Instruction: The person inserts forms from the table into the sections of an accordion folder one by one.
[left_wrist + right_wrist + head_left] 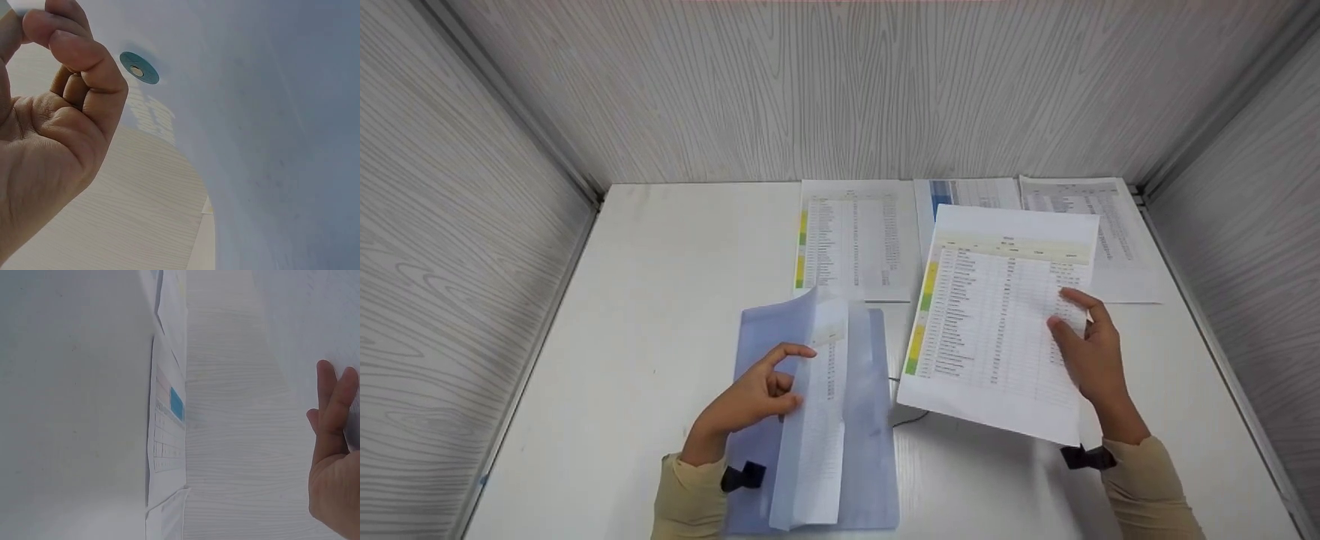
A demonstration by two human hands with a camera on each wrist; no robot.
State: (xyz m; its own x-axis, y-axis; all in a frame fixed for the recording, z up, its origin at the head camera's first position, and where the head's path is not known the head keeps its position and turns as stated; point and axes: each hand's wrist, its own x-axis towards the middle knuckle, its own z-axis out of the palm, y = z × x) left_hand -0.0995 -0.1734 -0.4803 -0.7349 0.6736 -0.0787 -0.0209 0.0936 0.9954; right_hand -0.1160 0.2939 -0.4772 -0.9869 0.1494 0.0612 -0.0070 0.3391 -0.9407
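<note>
A translucent blue plastic folder (760,330) lies on the table with its cover flap raised. My left hand (761,386) holds that flap at its left side, index finger at the edge, other fingers curled. Inside shows a white printed sheet (821,450). In the left wrist view, a round teal snap button (139,67) sits on the plastic close to my left hand (62,95). My right hand (1091,352) grips the right edge of a printed table sheet (982,315), tilted above the table, thumb on its front. The right wrist view shows fingers (334,405) behind the paper.
Along the back of the white table (660,262) lie a printed sheet with a yellow-green strip (855,240), a sheet with a blue block (975,193) and another printed sheet (1117,247). A thin dark cord (911,421) shows beside the folder. Wood-grain panels (847,90) enclose the table.
</note>
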